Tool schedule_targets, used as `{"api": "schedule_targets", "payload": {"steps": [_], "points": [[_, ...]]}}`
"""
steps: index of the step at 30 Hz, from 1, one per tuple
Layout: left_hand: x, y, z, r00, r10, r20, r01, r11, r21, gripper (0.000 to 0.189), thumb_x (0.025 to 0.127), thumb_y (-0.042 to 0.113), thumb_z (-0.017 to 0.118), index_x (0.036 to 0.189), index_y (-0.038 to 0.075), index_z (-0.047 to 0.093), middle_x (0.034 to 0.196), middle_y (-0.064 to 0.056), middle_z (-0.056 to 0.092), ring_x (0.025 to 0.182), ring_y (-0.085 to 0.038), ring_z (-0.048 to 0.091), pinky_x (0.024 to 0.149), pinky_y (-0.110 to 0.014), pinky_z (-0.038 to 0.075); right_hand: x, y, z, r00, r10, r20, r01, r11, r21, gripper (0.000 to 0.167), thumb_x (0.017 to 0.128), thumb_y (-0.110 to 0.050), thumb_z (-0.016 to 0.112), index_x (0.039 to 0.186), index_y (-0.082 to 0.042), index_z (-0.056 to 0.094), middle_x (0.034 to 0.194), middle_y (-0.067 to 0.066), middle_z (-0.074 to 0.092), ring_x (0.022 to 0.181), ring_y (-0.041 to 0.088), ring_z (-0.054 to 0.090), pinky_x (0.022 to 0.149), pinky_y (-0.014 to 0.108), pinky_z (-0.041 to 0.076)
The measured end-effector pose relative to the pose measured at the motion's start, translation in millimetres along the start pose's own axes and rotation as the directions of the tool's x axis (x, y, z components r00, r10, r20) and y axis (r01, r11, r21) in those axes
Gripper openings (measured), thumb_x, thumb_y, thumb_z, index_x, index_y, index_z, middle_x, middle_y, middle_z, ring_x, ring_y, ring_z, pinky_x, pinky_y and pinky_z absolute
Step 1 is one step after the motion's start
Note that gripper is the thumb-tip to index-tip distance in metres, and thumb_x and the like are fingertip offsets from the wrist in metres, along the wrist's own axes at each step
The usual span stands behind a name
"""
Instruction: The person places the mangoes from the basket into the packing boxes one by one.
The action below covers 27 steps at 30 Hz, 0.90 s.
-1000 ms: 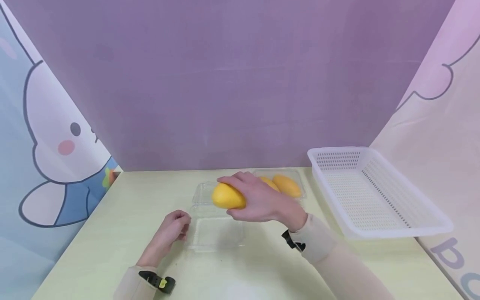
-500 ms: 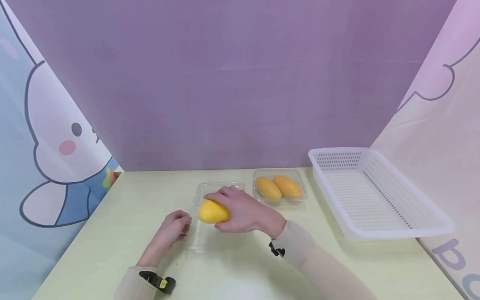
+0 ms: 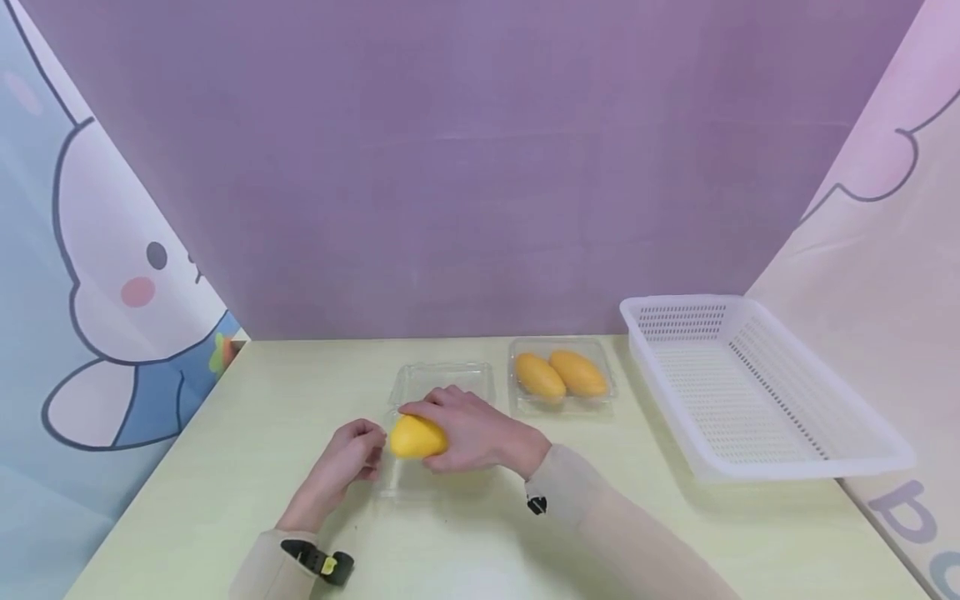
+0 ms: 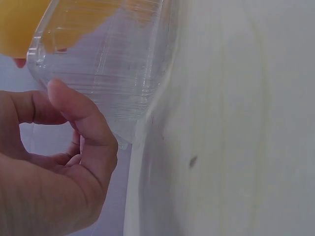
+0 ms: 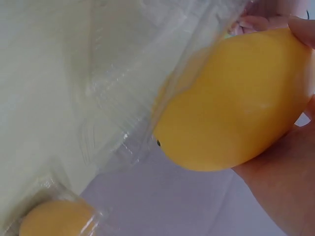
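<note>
My right hand (image 3: 472,429) grips a yellow mango (image 3: 416,437) over an open clear plastic clamshell box (image 3: 401,483). In the right wrist view the mango (image 5: 231,108) lies partly behind the box's transparent wall (image 5: 142,83). Whether it touches the bottom is hidden. At the box's left edge rests my left hand (image 3: 345,458), its fingers loosely curled. Seen from the left wrist, a fingertip (image 4: 56,91) of this hand meets or nearly meets the clear rim (image 4: 37,56), and nothing shows held between the fingers. The box's raised lid (image 3: 442,379) tilts toward the back.
Behind and to the right, another clear box (image 3: 517,404) holds two orange-yellow mangoes (image 3: 577,372). A white perforated basket (image 3: 738,400) stands at the right of the pale table (image 3: 202,483). A purple panel (image 3: 480,167) rises at the back.
My right hand has carried the mango left and downward, from beside the box's lid to over its base. The two other mangoes came into full view. My left hand stays in place.
</note>
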<state>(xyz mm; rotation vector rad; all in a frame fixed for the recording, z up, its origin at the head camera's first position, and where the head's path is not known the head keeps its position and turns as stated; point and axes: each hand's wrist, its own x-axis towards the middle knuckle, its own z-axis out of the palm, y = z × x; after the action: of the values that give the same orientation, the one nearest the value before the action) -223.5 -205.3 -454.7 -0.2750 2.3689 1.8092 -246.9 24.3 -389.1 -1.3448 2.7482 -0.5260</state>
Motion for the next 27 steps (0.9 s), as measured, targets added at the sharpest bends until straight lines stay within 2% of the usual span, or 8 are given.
{"api": "schedule_targets", "payload": {"steps": [9, 15, 22, 27], "points": [[0.8, -1.5, -0.5, 1.000, 0.004, 0.006, -0.004, 1.000, -0.023, 0.021, 0.098, 0.012, 0.051, 0.111, -0.005, 0.054, 0.086, -0.010, 0.057, 0.070, -0.020, 0.055, 0.058, -0.029, 0.050, 9.8, -2.3, 15.8, 0.997, 0.020, 0.079, -0.013, 0.996, -0.086, 0.068, 0.084, -0.035, 0.078, 0.146, -0.029, 0.053, 0.121, -0.005, 0.057, 0.107, 0.014, 0.048, 0.089, 0.030, 0.043], [1.2, -1.3, 0.2, 1.000, 0.006, 0.003, -0.005, 1.000, -0.026, 0.022, 0.098, 0.013, 0.052, 0.111, -0.005, 0.055, 0.086, -0.010, 0.057, 0.070, -0.020, 0.056, 0.059, -0.029, 0.051, 13.1, -2.9, 23.6, 0.993, -0.018, 0.120, 0.037, 0.987, -0.159, 0.063, 0.087, -0.047, 0.076, 0.143, -0.027, 0.055, 0.115, -0.006, 0.057, 0.101, 0.013, 0.049, 0.085, 0.027, 0.044], [0.2, -0.2, 0.7, 1.000, 0.002, 0.005, -0.002, 0.999, -0.033, 0.019, 0.098, 0.012, 0.052, 0.109, -0.003, 0.054, 0.085, -0.010, 0.056, 0.069, -0.020, 0.055, 0.058, -0.029, 0.050, 16.1, -3.0, 26.1, 0.987, -0.033, 0.156, 0.060, 0.984, -0.167, 0.060, 0.088, -0.051, 0.073, 0.140, -0.026, 0.057, 0.111, -0.006, 0.058, 0.095, 0.012, 0.049, 0.080, 0.024, 0.042], [-0.6, 0.1, 0.0, 1.000, 0.002, 0.003, -0.001, 0.999, -0.032, 0.019, 0.098, 0.012, 0.052, 0.109, -0.003, 0.054, 0.084, -0.010, 0.056, 0.069, -0.020, 0.055, 0.058, -0.028, 0.050, 18.5, -5.3, 26.6, 0.982, 0.006, 0.188, 0.029, 0.983, -0.184, 0.065, 0.088, -0.051, 0.074, 0.145, -0.026, 0.054, 0.112, -0.006, 0.058, 0.097, 0.012, 0.049, 0.082, 0.025, 0.043]]}}
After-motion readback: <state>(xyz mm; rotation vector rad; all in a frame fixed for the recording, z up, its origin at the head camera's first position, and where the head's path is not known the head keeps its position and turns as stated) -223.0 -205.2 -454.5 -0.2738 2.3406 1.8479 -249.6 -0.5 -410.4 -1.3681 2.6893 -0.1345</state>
